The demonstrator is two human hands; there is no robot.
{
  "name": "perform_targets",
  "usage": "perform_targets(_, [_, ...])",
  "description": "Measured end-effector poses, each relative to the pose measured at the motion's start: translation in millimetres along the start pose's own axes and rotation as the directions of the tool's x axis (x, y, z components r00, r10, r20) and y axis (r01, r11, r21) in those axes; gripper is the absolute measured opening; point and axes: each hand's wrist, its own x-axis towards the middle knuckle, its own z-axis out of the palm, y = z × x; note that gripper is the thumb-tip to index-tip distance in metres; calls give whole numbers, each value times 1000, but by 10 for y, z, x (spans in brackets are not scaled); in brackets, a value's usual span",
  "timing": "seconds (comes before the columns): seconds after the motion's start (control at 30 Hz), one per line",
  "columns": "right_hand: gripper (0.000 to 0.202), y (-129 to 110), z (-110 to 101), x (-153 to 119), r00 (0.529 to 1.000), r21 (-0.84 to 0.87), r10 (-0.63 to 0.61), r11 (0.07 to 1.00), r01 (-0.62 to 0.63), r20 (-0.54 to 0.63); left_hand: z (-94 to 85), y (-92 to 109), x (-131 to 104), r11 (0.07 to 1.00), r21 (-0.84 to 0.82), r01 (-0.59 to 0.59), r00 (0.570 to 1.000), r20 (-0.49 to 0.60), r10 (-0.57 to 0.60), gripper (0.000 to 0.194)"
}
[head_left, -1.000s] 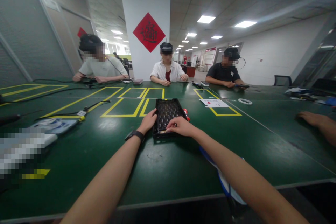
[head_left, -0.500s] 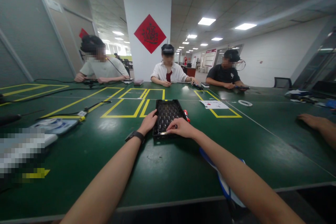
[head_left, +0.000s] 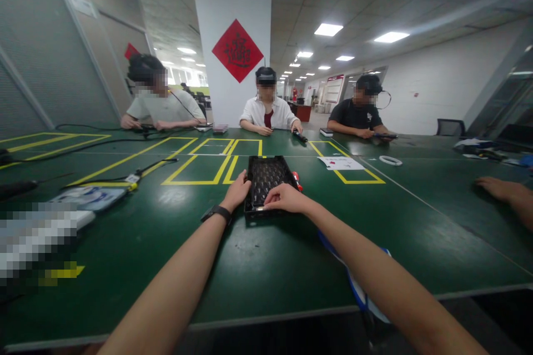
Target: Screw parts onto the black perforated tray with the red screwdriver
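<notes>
A black rectangular tray (head_left: 270, 176) lies on the green table in front of me, its inside patterned with rows of small shiny spots. My left hand (head_left: 238, 191) grips the tray's left side, the thumb near the rim. Over the tray's near right corner, my right hand (head_left: 287, 199) is closed in a pinch, its fingertips down by the near rim. What sits between those fingertips is too small to name. A small pale piece (head_left: 260, 208) lies just left of them at the near edge. Red round objects (head_left: 297, 180) show beside the tray's right side.
Yellow tape rectangles mark the table (head_left: 187, 244). A white paper (head_left: 340, 163) and a white ring (head_left: 390, 161) lie to the right. A blue-edged item (head_left: 353, 283) is partly under my right forearm. Three people sit opposite; another person's hand (head_left: 495, 187) rests at right.
My hands stay almost in place, with the right fingertips still pinched at the tray's near edge. Across the table, the middle person's hand and the dark object by it have shifted left and nearer.
</notes>
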Motion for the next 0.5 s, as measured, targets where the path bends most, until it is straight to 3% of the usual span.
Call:
perform_targets(0.23, [30,-108,-113,162,974,-100,106,991,-87,202,5,-12,25,999,-7,-32,999,42,32,53])
perform_targets(0.33, [28,-126,-125,100,986,-73,55,996,-45,155,8,-13,27,999,-19,-42,998,41,43,52])
perform_targets(0.5, [36,-39,-120,-26,994,109,-39,994,28,105,18,-12,24,998,-46,-41,999,17,42,56])
